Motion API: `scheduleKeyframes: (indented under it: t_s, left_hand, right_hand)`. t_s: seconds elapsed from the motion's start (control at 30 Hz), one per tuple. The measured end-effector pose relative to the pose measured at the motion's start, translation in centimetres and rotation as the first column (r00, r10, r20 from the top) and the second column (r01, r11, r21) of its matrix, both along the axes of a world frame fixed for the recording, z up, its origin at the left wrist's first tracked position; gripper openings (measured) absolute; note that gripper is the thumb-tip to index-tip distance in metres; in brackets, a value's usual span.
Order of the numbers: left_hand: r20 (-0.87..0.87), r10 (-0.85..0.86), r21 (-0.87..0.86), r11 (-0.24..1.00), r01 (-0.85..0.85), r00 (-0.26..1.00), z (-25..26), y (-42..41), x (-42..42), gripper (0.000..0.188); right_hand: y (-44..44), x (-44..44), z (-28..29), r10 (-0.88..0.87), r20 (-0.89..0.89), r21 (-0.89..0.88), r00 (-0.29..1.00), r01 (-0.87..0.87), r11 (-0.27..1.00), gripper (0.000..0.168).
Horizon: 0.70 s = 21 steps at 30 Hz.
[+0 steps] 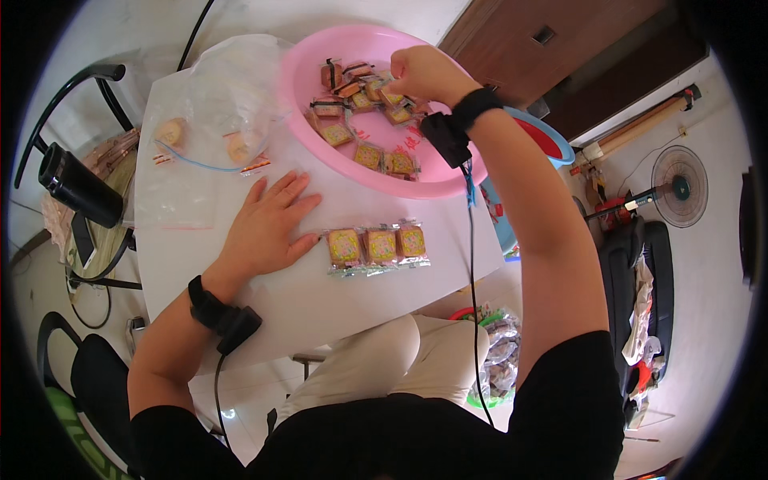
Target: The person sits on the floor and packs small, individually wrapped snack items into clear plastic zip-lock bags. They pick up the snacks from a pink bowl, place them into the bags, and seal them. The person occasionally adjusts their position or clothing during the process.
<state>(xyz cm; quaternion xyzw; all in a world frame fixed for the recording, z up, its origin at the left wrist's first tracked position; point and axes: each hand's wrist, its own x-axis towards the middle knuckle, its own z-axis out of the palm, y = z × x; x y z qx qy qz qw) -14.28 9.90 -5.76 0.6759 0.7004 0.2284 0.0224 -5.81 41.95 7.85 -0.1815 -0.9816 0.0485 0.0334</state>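
My left hand (264,225) lies palm down on the white table, fingers spread and holding nothing. Its thumb tip is at the left edge of a row of three clear-wrapped square biscuits (380,246). A large pink plastic basin (360,171) stands at the far side, with several wrapped biscuits (369,157) scattered inside. Over the basin's right part, my right hand (429,75) has curled fingers close to a wrapped biscuit (391,95). The fingertips are partly hidden, so a grip cannot be made out.
A clear plastic bag (231,78) with round biscuits (240,147) lies on the table's left. Black cables run from both wrist devices. A black tumbler (81,185) is by a chair at left. Bagged packets (501,354) fill a green basket by my legs. A blue basin (561,141) is beyond my right arm.
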Motion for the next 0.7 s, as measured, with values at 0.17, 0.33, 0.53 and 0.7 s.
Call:
scheduleKeyframes:
  t_s: [0.17,0.33,0.53,0.7]
  left_hand:
    - [0.027,0.005,-0.036,0.999,-0.004,1.0,-0.4,-0.1,-0.2,0.059]
    - [0.025,0.002,-0.032,0.999,-0.001,1.0,-0.4,-0.1,-0.2,0.059]
    - [-0.005,0.013,-0.032,0.999,-0.013,1.0,-0.2,0.2,-0.1,0.055]
    - [-0.043,0.014,-0.039,0.999,-0.015,0.999,-0.2,0.3,-0.2,0.06]
  right_hand:
    - [2.0,-1.6,-5.2,-0.046,0.126,0.138,0.991,0.029,0.99,0.044]
    - [3.0,-1.4,-6.7,-0.094,0.046,0.135,0.995,0.087,0.987,0.031]
    - [1.7,2.8,-1.2,-0.144,-0.146,-0.236,0.979,0.107,0.966,0.016]
    - [-3.3,10.9,1.9,-0.001,-0.331,-0.296,0.944,-0.103,0.949,0.022]
